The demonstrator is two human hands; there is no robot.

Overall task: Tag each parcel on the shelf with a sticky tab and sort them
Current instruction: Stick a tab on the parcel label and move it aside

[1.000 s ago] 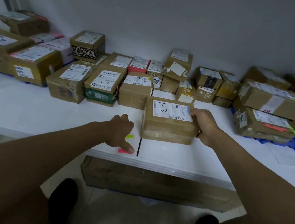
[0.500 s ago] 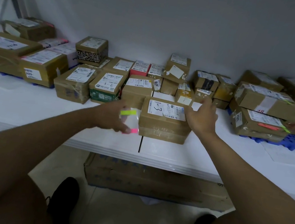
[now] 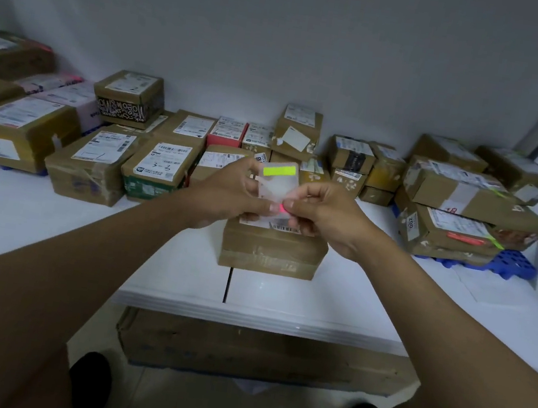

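A brown taped parcel (image 3: pixel 273 251) with a white label sits alone near the front of the white shelf (image 3: pixel 49 235). Above it my left hand (image 3: pixel 227 194) holds a clear sheet of sticky tabs (image 3: pixel 277 184), with a yellow-green tab at its top and a pink tab (image 3: pixel 281 208) at its bottom. My right hand (image 3: pixel 326 217) pinches the pink tab at the sheet's lower edge. Both hands hide most of the parcel's label.
Several brown parcels fill the back of the shelf: a row at the left (image 3: pixel 90 165), small ones in the middle (image 3: pixel 296 133), a stack at the right (image 3: pixel 457 209) on a blue pallet (image 3: pixel 507 266). A long flat carton (image 3: pixel 257 354) lies on the floor under the shelf.
My left hand lifted the tab sheet from the shelf up over the parcel. My right hand left the parcel's side and came to pinch the pink tab.
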